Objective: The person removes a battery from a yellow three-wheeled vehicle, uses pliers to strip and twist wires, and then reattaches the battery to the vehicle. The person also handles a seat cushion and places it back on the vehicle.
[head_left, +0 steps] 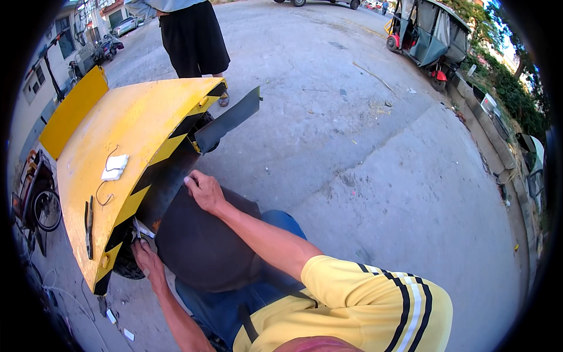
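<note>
My right hand is closed at the upper edge of a stiff dark sheet, its thumb toward the vehicle. The sheet lies over my lap and reaches the side of a yellow vehicle body with black and yellow stripes. Lower down, my left hand is closed beside the striped edge, next to a tyre. A slim silvery piece sticks up by its fingertips; its kind is unclear. What lies inside the left fingers is hidden.
On the yellow top lie a white packet with wire and a black slim tool. A grey flap juts out past the far corner. A person in black shorts stands behind. A covered three-wheeler is parked far right.
</note>
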